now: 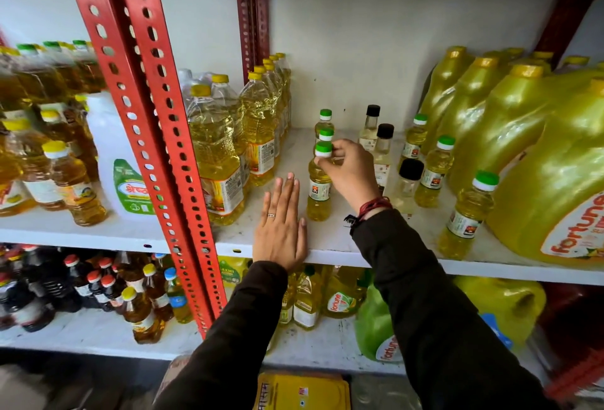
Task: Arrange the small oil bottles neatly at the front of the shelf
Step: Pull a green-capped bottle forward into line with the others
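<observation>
Several small yellow oil bottles with green-and-white caps stand on the white shelf (pixel 330 248). My right hand (pixel 351 171) grips the neck of the front small bottle (pixel 318 195), which stands upright in a short file with two more behind it (pixel 324 122). My left hand (pixel 281 230) lies flat and open on the shelf just left of that bottle, not touching it. Other small bottles stand to the right (pixel 433 172), one near the front edge (pixel 465 217). Clear bottles with black caps (pixel 407 186) stand between them.
Tall oil bottles with yellow caps (pixel 217 161) stand left of my hands, beside a red perforated upright (pixel 157 135). Large yellow Fortune jugs (pixel 555 187) fill the right side. A lower shelf holds more bottles (pixel 307 305).
</observation>
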{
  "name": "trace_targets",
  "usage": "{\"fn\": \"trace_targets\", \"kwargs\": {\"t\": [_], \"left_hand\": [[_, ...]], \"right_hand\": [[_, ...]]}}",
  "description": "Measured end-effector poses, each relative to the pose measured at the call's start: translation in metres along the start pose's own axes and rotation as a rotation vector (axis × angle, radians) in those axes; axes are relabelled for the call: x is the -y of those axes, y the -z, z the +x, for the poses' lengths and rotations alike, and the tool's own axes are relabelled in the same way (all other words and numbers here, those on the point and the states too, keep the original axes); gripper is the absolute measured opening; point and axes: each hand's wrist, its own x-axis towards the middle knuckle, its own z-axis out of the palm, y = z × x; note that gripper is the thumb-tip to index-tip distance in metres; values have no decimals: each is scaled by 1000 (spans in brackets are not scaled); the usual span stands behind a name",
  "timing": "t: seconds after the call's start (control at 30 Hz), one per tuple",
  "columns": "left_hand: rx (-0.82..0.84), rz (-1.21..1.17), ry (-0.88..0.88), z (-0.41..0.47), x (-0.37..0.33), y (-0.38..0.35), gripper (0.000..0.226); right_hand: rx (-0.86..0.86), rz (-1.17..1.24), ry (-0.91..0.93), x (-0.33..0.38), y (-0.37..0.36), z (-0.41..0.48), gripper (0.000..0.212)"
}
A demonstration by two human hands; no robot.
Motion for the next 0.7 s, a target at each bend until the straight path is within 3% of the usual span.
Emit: {"fn": "trace_targets", "kwargs": {"t": [0.37,0.53,0.7], "left_hand": [[-1,17,11,0,-2,2,69],[-3,16,15,-1,-1,2,69],[5,17,16,-1,-1,1,69]], "right_hand": [[-55,-85,0,-1,-4,-3,54],[48,9,-11,-2,-2,-5,32],[-5,0,2,-1,0,-8,30]]}}
